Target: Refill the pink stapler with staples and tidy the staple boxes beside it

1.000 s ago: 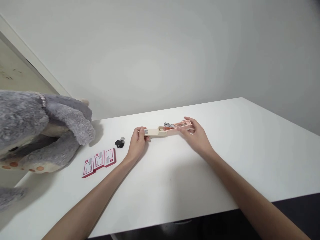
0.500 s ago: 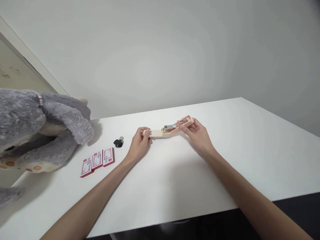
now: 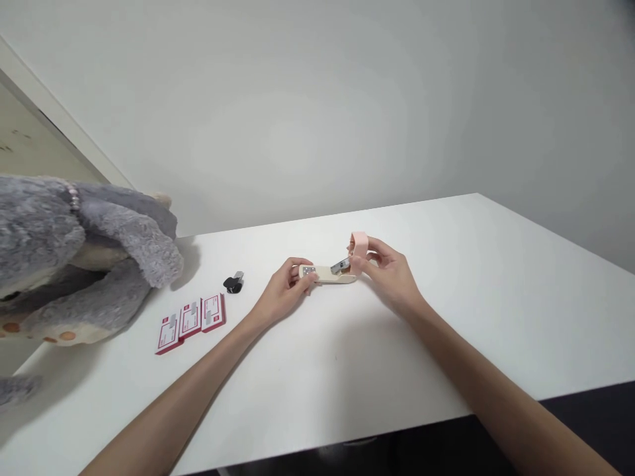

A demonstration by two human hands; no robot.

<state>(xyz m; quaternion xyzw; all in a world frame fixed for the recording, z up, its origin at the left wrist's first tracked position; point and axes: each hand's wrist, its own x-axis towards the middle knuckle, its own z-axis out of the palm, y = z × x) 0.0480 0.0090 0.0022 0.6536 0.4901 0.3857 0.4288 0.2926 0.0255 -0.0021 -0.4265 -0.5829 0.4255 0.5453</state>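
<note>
left hand (image 3: 284,294) pinches stapler (image 3: 330,272) base end | right hand (image 3: 389,271) grips raised pink top (hinged upright) | black clip (image 3: 233,283) beyond left hand

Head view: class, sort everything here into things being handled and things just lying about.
Being handled: stapler, hinged open, held by left hand and right hand.
Lying about: three red-and-white boxes, small black object, grey plush toy.

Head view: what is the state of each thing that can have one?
stapler: open, pink top swung up, cream base flat on the table.
left hand: gripping the base's end.
right hand: gripping the raised pink top.
three small boxes: look closed, flat, in a row.
plush toy: slumped at the table's edge.
</note>
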